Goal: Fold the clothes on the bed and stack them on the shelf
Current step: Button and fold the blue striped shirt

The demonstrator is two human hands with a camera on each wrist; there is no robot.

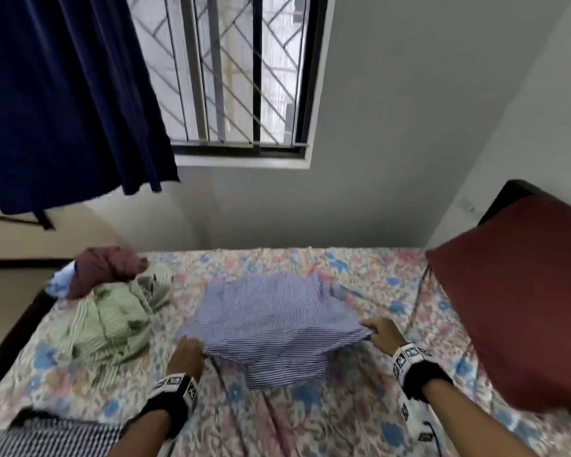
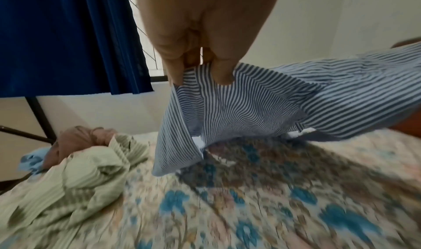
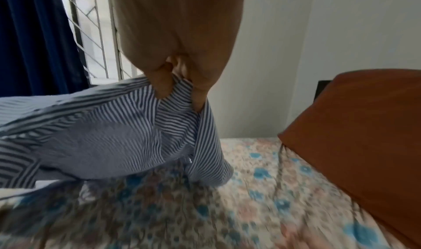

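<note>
Two hands hold a blue-and-white striped shirt (image 1: 271, 321) stretched between them above a bed (image 1: 360, 278) covered in a floral sheet. The left hand (image 1: 187, 356) pinches the shirt's left corner between thumb and curled fingers (image 2: 173, 67); the right hand (image 1: 381, 336) pinches the right corner the same way. In both wrist views the cloth hangs clear of the sheet near the hands, and its far end seems to rest on the bed (motion blur makes the contact hard to judge). A loose panel droops below the held edge, towards the person.

Left of the shirt lies a crumpled green striped garment (image 1: 112, 321), and behind it a maroon garment (image 1: 106, 268) that partly hides something pale blue (image 1: 58, 280) at the mattress edge. A maroon pillow (image 1: 515, 298) stands on the right, cut off by the picture's edge. Bare sheet lies around the shirt on the near side. A dark blue curtain (image 1: 63, 94) hangs beside a barred window (image 1: 238, 70). A striped cloth (image 1: 47, 437), cropped, sits at the lower left.
</note>
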